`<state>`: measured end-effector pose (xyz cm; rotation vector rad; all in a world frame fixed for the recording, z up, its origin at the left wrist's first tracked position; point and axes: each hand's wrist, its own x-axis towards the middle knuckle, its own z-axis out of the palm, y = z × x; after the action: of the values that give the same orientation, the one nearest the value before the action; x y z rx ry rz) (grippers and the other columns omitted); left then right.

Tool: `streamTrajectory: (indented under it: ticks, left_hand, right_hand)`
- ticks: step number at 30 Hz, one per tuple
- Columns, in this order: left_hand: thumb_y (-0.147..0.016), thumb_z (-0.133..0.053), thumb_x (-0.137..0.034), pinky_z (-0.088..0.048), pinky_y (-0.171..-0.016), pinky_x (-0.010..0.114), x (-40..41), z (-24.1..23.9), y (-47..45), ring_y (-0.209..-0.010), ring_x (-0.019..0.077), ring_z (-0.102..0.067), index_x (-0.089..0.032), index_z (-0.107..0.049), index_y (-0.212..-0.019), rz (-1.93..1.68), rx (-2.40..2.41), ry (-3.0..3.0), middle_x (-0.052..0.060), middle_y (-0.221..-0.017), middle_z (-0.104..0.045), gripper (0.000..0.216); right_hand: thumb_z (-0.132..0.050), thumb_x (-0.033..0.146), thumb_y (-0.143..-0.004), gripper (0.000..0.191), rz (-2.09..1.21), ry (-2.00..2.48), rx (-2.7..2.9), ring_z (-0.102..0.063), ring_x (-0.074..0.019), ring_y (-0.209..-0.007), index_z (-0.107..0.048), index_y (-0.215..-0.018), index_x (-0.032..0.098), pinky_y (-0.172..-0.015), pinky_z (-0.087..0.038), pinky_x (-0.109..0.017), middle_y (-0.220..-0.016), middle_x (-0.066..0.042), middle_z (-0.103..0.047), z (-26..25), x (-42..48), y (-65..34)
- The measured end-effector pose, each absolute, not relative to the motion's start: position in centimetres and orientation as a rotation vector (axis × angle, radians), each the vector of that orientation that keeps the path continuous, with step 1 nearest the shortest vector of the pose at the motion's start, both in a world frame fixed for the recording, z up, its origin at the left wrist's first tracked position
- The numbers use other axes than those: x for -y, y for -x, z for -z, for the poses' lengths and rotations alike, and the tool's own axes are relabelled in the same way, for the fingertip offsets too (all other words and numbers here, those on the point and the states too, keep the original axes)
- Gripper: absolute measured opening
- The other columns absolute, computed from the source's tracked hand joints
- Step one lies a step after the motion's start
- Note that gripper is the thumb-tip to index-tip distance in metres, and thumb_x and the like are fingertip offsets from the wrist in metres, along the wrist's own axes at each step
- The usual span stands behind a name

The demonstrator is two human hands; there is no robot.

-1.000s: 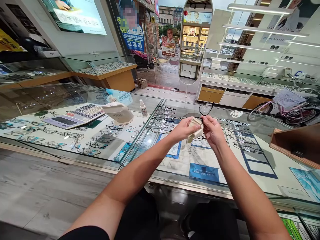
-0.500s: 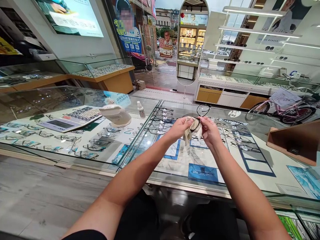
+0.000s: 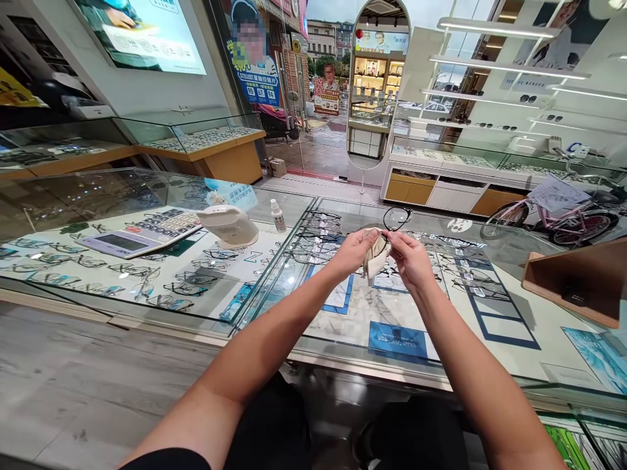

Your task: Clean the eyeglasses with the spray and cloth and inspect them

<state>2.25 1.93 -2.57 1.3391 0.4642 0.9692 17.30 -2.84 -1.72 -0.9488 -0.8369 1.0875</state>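
Above the glass counter, my left hand (image 3: 359, 250) is closed on a cream cleaning cloth (image 3: 376, 260), pinched around one lens of a pair of eyeglasses. My right hand (image 3: 410, 256) grips the dark-framed eyeglasses (image 3: 397, 219) by the frame with thumb and fingers. One round lens sticks up beyond the fingertips; the other is mostly covered by the cloth, whose loose end hangs down. Both hands are close together, nearly touching.
The glass display counter (image 3: 313, 352) holds rows of eyeglasses (image 3: 321, 225). On its left stand a calculator (image 3: 142, 234), a beige device (image 3: 229, 226) and a small white spray bottle (image 3: 277, 215). A brown wooden box (image 3: 578, 281) sits at right. An oval mirror (image 3: 377, 78) stands beyond.
The eyeglasses have shifted slightly left and down and turned a little. The cloth has folded more around the covered lens. Both hands keep their hold.
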Motion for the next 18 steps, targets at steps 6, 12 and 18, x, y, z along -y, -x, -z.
streamTrajectory:
  ticks: [6,12,18]
  left_hand:
    - [-0.077,-0.082,-0.075,-0.046,-0.068,0.024,-2.1,2.8,-2.2,-0.071,0.0116,-0.06,-0.013,-0.068,-0.097,-0.926,-0.48,-1.306,0.002,-0.084,-0.07,0.067]
    - [-0.077,-0.081,-0.076,-0.047,-0.068,0.025,-2.7,3.0,-2.0,-0.07,0.0128,-0.063,-0.013,-0.07,-0.094,-0.97,-0.529,-1.17,0.003,-0.083,-0.074,0.066]
    - [-0.077,-0.086,-0.069,-0.052,-0.074,0.025,-3.4,2.7,-1.8,-0.075,0.0138,-0.068,-0.014,-0.068,-0.096,-1.004,-0.486,-1.0,0.002,-0.083,-0.074,0.06]
  right_hand:
    - [-0.099,0.051,-0.06,0.042,-0.994,0.892,0.809,-0.037,-0.0075,-0.056,-0.084,-0.085,0.02,-0.051,-0.035,-0.026,-0.072,0.0,-0.069,1.2,2.7,-18.3]
    - [-0.099,0.054,-0.064,0.044,-0.983,0.829,0.819,-0.037,-0.0075,-0.056,-0.083,-0.089,0.021,-0.052,-0.038,-0.023,-0.062,0.005,-0.052,1.0,2.6,-19.5]
    - [-0.094,0.056,-0.071,0.039,-0.965,0.837,0.955,-0.036,-0.0091,-0.057,-0.08,-0.083,0.021,-0.054,-0.036,-0.026,-0.065,0.003,-0.056,1.1,2.7,-19.4]
